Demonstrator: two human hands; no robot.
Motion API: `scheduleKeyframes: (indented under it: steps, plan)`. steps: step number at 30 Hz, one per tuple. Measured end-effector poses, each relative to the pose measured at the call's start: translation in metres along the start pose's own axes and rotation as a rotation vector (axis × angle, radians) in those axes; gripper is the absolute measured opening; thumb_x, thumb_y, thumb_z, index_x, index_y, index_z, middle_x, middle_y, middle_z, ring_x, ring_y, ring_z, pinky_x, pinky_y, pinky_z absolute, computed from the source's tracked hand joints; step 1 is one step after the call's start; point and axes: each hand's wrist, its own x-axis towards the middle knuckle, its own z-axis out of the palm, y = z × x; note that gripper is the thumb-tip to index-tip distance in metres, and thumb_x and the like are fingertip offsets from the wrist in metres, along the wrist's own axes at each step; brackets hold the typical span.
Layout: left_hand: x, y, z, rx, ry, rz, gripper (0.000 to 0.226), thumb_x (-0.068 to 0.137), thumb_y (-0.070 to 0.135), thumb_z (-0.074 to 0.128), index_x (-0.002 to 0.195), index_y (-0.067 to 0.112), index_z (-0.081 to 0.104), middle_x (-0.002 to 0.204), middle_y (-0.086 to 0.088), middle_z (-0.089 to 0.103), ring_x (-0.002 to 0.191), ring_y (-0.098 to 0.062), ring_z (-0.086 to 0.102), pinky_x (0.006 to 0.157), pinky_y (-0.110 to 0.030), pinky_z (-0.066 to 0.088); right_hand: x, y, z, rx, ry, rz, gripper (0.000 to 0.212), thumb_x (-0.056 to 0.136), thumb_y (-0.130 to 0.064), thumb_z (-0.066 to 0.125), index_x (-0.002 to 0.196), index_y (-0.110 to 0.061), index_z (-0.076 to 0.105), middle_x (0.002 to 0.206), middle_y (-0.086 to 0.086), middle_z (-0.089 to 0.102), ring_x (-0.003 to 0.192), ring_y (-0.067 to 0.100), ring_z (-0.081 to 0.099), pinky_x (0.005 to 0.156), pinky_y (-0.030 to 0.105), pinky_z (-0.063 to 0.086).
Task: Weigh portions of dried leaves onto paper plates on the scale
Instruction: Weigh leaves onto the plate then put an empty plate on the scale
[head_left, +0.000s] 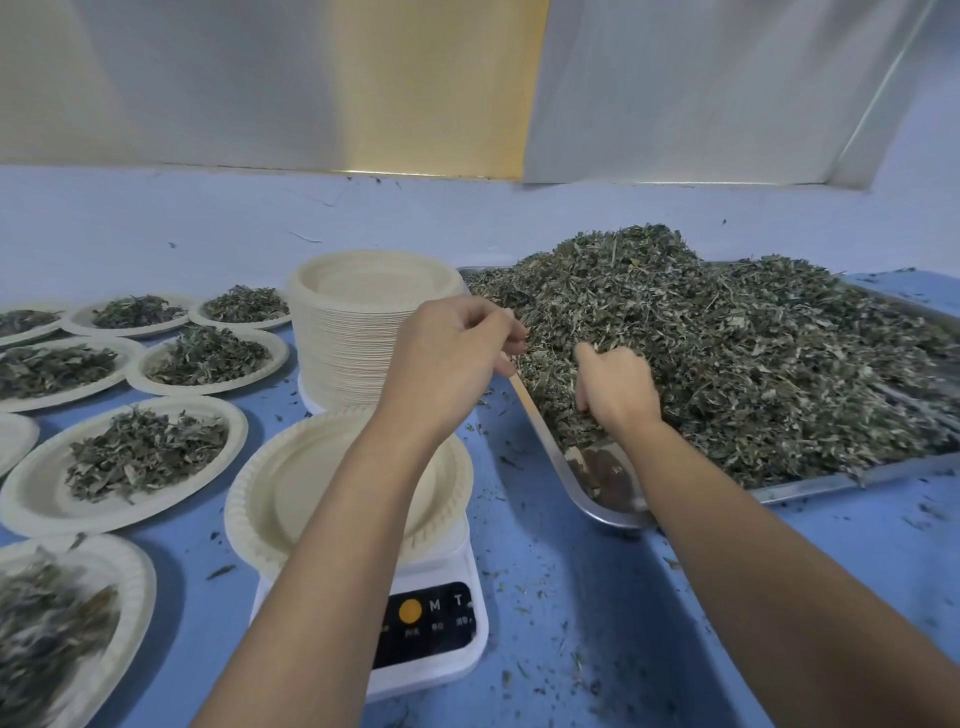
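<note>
1. A bare paper plate (291, 493) sits on the scale (441, 649).
2. Right of the scale, a metal tray (608, 499) holds heaped dried leaves (727, 353).
3. The right hand (618, 389) digs into that heap, fingers curled round a clump.
4. The left hand (447, 358), behind the scale at the tray's rim, has its fingers curled; what it holds, I cannot tell.

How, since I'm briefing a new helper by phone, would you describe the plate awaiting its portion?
Find the metal tray heaped with dried leaves on the right of the blue table. Left of its near corner sits a white scale with a black panel. The paper plate on it is bare, unlike the filled plates further left, and stands apart from the tall stack behind.
</note>
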Motion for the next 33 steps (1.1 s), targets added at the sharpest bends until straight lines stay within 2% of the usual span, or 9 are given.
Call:
scheduleKeyframes:
  steps: [3, 5, 8, 11, 16, 20, 22, 25, 33]
  plan:
    - [0.000, -0.001, 0.000, 0.001, 0.001, 0.005, 0.025, 0.090, 0.016, 0.051, 0.072, 0.020, 0.069, 0.075, 0.007, 0.072, 0.062, -0.007, 0.067, 0.063, -0.020, 0.047, -0.005, 0.001, 0.006, -0.172, -0.392, -0.005, 0.066, 0.089, -0.041, 0.037, 0.034, -0.010, 0.057, 0.039, 0.002, 0.055, 0.046, 0.022, 0.056, 0.065, 0.032, 0.051]
    - [0.001, -0.002, 0.000, 0.002, 0.000, 0.004, 0.025, 0.091, 0.017, 0.051, 0.072, 0.020, 0.069, 0.075, 0.007, 0.072, 0.061, -0.006, 0.067, 0.061, -0.017, 0.046, -0.003, 0.001, 0.011, -0.189, -0.469, -0.018, 0.065, 0.091, -0.041, 0.037, 0.040, -0.008, 0.061, 0.044, 0.005, 0.060, 0.050, 0.023, 0.060, 0.073, 0.036, 0.054]
    - [0.002, -0.003, -0.001, 0.002, 0.001, -0.004, 0.025, 0.091, 0.017, 0.051, 0.073, 0.019, 0.069, 0.076, 0.007, 0.072, 0.061, -0.006, 0.067, 0.061, -0.019, 0.046, 0.002, -0.003, 0.015, -0.166, -0.386, -0.039, 0.042, 0.096, -0.029, 0.040, 0.085, 0.001, 0.068, 0.084, 0.014, 0.067, 0.089, 0.033, 0.063, 0.078, 0.033, 0.047]
    - [0.002, -0.004, 0.000, 0.001, 0.003, -0.005, 0.025, 0.090, 0.017, 0.052, 0.072, 0.019, 0.069, 0.075, 0.006, 0.072, 0.061, -0.006, 0.067, 0.063, -0.020, 0.046, 0.001, -0.005, 0.018, -0.182, -0.417, -0.150, 0.032, 0.097, -0.019, 0.040, 0.097, 0.001, 0.065, 0.107, 0.016, 0.066, 0.103, 0.033, 0.057, 0.086, 0.038, 0.045]
    - [0.003, -0.006, 0.000, 0.003, 0.003, -0.004, 0.024, 0.089, 0.017, 0.052, 0.073, 0.019, 0.069, 0.075, 0.007, 0.072, 0.061, -0.007, 0.067, 0.062, -0.019, 0.046, 0.001, -0.003, 0.011, -0.033, -0.220, -0.087, 0.029, 0.082, -0.024, 0.047, 0.071, -0.010, 0.069, 0.075, 0.012, 0.070, 0.075, 0.033, 0.064, 0.071, 0.040, 0.052]
    - [0.003, -0.007, 0.000, 0.006, -0.002, -0.003, 0.024, 0.090, 0.017, 0.052, 0.072, 0.021, 0.069, 0.075, 0.008, 0.072, 0.060, -0.005, 0.067, 0.061, -0.018, 0.045, 0.002, -0.001, 0.007, -0.100, 0.076, 0.028, 0.030, 0.086, -0.026, 0.042, 0.067, -0.010, 0.058, 0.067, 0.004, 0.058, 0.065, 0.029, 0.051, 0.054, 0.028, 0.034]
    - [0.002, -0.007, 0.000, 0.007, -0.006, -0.004, 0.024, 0.090, 0.018, 0.052, 0.072, 0.021, 0.069, 0.075, 0.009, 0.072, 0.060, -0.005, 0.067, 0.061, -0.019, 0.045, 0.006, 0.003, 0.008, -0.200, 0.120, 0.100, 0.029, 0.094, -0.026, 0.038, 0.094, -0.009, 0.061, 0.093, 0.010, 0.057, 0.083, 0.031, 0.053, 0.064, 0.030, 0.032]
    - [0.002, -0.008, 0.000, 0.012, -0.009, -0.003, 0.025, 0.090, 0.019, 0.052, 0.073, 0.022, 0.069, 0.076, 0.009, 0.072, 0.061, -0.005, 0.067, 0.061, -0.018, 0.045, 0.010, 0.010, 0.011, -0.276, -0.003, 0.273, 0.047, 0.099, -0.031, 0.035, 0.134, 0.001, 0.041, 0.135, 0.020, 0.042, 0.118, 0.037, 0.048, 0.080, 0.035, 0.035]
    - [0.003, -0.008, 0.000, 0.004, -0.010, 0.005, 0.027, 0.091, 0.016, 0.051, 0.071, 0.020, 0.068, 0.075, 0.008, 0.071, 0.059, -0.004, 0.066, 0.053, -0.007, 0.043, 0.015, 0.004, 0.013, -0.013, -0.164, 0.268, 0.023, 0.091, -0.002, 0.039, 0.094, 0.004, 0.061, 0.113, 0.025, 0.062, 0.089, 0.031, 0.054, 0.072, 0.032, 0.044]
